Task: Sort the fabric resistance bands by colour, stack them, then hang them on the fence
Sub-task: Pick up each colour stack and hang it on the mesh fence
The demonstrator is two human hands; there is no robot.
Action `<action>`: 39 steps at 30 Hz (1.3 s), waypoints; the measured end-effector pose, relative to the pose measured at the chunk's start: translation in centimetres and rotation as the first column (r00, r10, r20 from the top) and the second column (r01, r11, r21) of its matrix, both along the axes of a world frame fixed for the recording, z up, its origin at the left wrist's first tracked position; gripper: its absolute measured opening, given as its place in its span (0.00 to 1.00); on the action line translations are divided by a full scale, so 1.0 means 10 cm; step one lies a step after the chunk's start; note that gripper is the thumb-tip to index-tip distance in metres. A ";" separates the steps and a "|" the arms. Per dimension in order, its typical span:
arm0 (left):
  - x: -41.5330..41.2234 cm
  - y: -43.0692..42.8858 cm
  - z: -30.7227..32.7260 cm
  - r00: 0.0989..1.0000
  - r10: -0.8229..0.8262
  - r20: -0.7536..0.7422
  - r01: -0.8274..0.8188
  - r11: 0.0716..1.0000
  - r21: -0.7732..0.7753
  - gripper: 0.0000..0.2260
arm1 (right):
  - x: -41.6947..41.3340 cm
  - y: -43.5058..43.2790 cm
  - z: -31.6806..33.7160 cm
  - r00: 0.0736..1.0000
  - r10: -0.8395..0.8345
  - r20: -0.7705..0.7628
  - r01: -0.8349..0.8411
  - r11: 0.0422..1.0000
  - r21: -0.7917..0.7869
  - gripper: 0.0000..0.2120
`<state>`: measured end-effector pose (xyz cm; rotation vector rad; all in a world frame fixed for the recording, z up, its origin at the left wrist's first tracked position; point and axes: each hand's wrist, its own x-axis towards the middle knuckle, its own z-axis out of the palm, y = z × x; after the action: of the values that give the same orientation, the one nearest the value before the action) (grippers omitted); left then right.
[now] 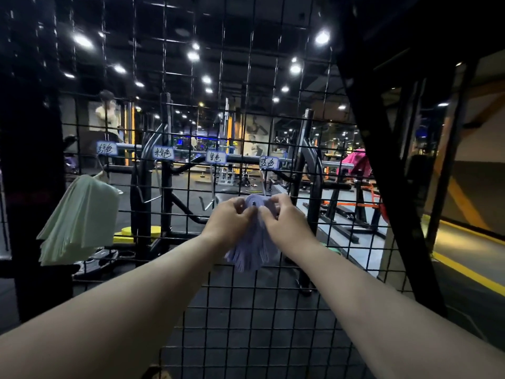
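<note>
Your left hand [232, 218] and right hand [285, 216] both pinched the bands [254, 251] at the fence [246, 310], apparently mid-hanging; the next move needed their loops hooked.

Handwritten tags [107, 148] on the fence [232, 288] — 绿色, 粉色, 紫色, 蓝色.

Black weight machines [165, 138], a yellow weight plate [142, 231], ceiling spotlights [322, 38] and wall posters [255, 138] fill the gym.

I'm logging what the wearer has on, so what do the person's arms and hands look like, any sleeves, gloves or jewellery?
The left forearm and right forearm are bare to the picture's edge, so no sleeve shows. The left hand and right hand wear no gloves, and no watch, bracelet or ring is visible.
</note>
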<state>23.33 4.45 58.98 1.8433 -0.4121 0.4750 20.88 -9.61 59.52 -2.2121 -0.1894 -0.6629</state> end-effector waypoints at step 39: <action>0.09 0.05 0.03 0.997 -0.015 -0.074 0.014 1.000 -0.020 0.07 | 0.09 0.10 0.02 1.000 -0.006 0.016 0.007 0.997 -0.073 0.14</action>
<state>24.18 4.97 59.24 1.8317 -0.3691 0.3981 21.75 -8.56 59.70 -2.2793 -0.2173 -0.6867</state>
